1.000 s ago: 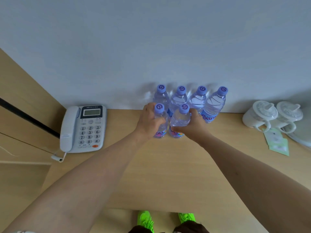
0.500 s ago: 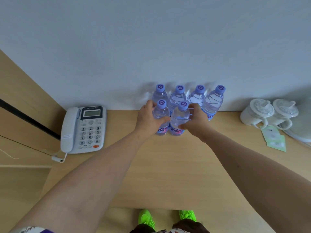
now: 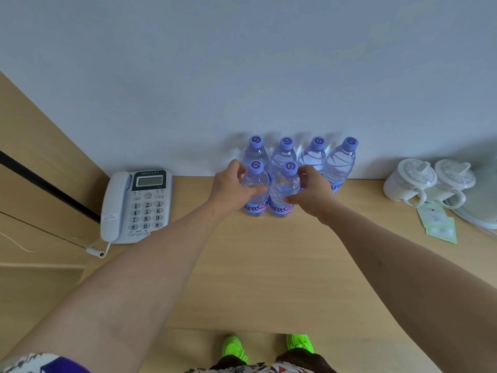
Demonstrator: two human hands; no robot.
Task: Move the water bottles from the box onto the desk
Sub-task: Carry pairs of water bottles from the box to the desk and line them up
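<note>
Since a second ago you have pushed the two front bottles back toward the desk's (image 3: 269, 265) far edge. Your left hand (image 3: 231, 188) grips the left front bottle (image 3: 255, 189) and your right hand (image 3: 313, 191) the right front bottle (image 3: 285, 189), both upright. Four more bottles (image 3: 313, 157) line the wall just behind.
</note>
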